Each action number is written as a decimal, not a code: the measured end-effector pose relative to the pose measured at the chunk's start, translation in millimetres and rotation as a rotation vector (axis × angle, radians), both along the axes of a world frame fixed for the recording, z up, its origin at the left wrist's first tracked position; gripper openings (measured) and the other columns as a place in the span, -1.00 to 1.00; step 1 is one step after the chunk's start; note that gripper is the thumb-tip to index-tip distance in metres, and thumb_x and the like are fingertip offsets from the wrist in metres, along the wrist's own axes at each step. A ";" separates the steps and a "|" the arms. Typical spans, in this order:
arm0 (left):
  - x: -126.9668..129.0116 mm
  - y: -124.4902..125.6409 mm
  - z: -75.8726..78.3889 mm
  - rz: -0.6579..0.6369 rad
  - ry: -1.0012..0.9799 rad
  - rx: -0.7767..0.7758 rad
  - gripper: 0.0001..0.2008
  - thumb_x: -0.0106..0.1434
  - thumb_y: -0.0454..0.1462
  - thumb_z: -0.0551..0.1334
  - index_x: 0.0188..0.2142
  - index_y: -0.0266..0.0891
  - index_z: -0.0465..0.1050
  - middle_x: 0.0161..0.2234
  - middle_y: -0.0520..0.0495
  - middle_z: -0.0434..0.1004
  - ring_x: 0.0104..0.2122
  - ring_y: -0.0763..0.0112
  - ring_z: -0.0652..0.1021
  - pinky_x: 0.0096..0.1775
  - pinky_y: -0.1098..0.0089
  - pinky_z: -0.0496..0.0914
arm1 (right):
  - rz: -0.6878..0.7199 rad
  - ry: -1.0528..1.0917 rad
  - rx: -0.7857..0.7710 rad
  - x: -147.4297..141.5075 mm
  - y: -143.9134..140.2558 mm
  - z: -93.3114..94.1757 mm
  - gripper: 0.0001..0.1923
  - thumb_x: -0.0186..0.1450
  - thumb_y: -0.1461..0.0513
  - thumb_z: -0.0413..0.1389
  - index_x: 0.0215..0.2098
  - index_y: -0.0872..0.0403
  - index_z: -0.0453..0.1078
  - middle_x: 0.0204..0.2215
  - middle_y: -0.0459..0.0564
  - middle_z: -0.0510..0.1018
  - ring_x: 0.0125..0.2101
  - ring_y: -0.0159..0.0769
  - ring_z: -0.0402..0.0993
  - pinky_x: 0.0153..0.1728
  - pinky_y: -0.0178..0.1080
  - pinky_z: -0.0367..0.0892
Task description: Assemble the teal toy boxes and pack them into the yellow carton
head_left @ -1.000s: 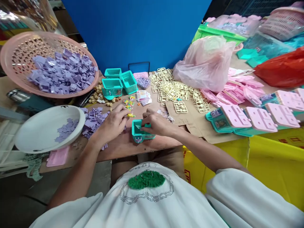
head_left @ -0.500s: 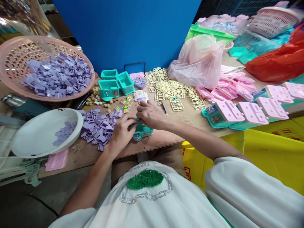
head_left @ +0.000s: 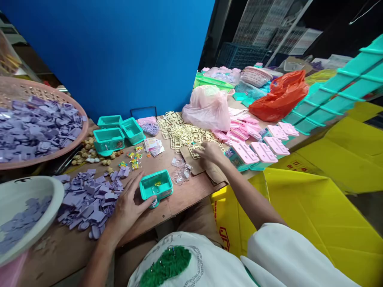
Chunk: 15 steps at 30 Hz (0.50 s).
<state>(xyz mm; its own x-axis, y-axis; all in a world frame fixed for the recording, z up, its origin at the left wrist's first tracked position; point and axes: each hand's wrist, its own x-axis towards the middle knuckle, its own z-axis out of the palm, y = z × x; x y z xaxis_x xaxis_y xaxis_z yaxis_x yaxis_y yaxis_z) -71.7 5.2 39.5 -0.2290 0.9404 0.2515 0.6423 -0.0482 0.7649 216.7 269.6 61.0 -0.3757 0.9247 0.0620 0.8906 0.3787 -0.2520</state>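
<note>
My left hand (head_left: 127, 207) curls around the left end of a small open teal plastic box (head_left: 170, 187), thumb at its front and fingers at its back corner. Inside the box lies a small yellow piece (head_left: 157, 183). To the right, my right hand (head_left: 212, 153) reaches over a single cream plastic sprue frame (head_left: 194, 151) on brown cardboard, fingers apart; whether they touch it is hard to make out. Clear plastic pieces (head_left: 181, 175) lie between the hands. Behind the box are printed cards (head_left: 153, 145) and small yellow-green pieces (head_left: 136, 161).
Loose purple parts (head_left: 92, 199) lie left, beside a white bowl (head_left: 56, 199) and a pink basket (head_left: 85, 123). Teal boxes (head_left: 109, 137) stand behind. A cream sprue pile (head_left: 188, 129), a pinkish bag (head_left: 206, 107) and pink-lidded boxes (head_left: 245, 152) stretch right; yellow sheeting (head_left: 299, 207) hangs below.
My right hand has left the teal box and moved right to the cream sprue. My left hand stays at the box. The view has turned right, uncovering the clear pieces.
</note>
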 end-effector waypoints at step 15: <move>154.4 52.5 30.2 0.034 -1.718 -0.376 -0.54 0.38 -0.30 0.38 0.25 -0.11 0.46 0.08 -0.19 0.72 0.16 0.02 0.67 0.25 -0.07 0.54 | 0.398 0.422 -0.170 23.4 -92.2 29.6 -0.60 0.45 0.05 0.27 0.16 0.06 0.56 0.04 0.14 0.67 -0.01 -0.15 0.63 0.00 -0.20 0.50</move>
